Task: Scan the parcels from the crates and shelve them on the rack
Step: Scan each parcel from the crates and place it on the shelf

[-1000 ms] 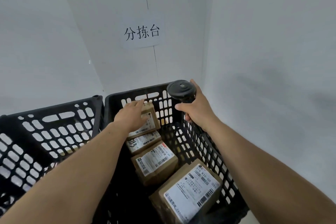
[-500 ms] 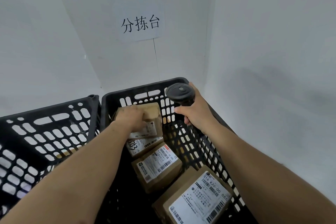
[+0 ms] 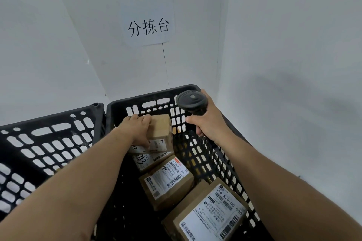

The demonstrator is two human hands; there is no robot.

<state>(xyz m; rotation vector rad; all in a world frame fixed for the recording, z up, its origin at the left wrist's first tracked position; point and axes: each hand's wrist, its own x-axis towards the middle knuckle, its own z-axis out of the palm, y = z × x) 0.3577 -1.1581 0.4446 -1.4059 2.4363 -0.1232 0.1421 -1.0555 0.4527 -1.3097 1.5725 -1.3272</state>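
Observation:
A black slotted crate (image 3: pixel 150 96) in front of me holds several brown cardboard parcels with white barcode labels. My left hand (image 3: pixel 137 129) grips the farthest parcel (image 3: pixel 161 130), fingers over its far top edge and thumb on its near face; it is tipped up against the crate's back wall. Under it lies a second parcel (image 3: pixel 151 159), then a third (image 3: pixel 168 182) and a large one (image 3: pixel 211 213) nearest me. My right hand (image 3: pixel 209 123) holds a black handheld scanner (image 3: pixel 192 101) by its handle above the crate's right wall, its head facing up.
A second black crate (image 3: pixel 49 137) stands to the left, its contents mostly hidden. White walls close in behind and to the right. A paper sign (image 3: pixel 147 25) with black characters is stuck on the back wall above the crates.
My left hand has closed round the farthest parcel and tilted it upright, exposing its plain brown top. The scanner hand has barely moved.

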